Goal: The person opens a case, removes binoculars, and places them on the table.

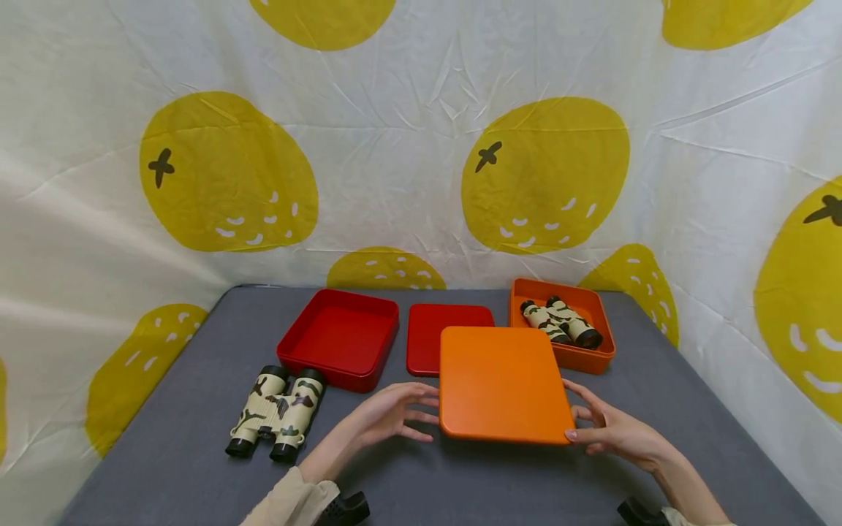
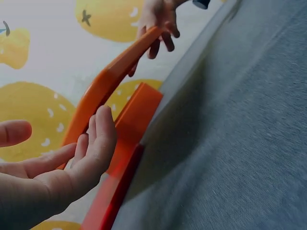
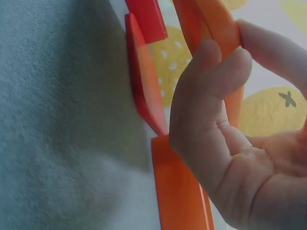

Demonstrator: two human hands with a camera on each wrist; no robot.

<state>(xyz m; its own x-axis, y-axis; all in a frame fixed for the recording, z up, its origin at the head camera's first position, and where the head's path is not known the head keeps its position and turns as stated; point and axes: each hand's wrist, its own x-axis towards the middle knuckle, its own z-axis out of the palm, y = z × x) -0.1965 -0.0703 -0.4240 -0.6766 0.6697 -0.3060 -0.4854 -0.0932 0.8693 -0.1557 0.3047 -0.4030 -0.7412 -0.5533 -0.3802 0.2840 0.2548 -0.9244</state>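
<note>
My right hand (image 1: 615,431) pinches the flat orange plastic lid (image 1: 503,386) by its edge, lifted above the grey table (image 1: 184,453); my left hand (image 1: 388,413), fingers relaxed, just beside, steadying.

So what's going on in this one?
A person holds an orange lid above the grey table, tilted. The right hand pinches its right edge; the left hand is at its left edge with fingers spread, contact unclear. Behind it an open orange box holds camouflage binoculars. A red box sits open and empty, with a red lid flat beside it. A second pair of binoculars lies on the table near the left hand.
</note>
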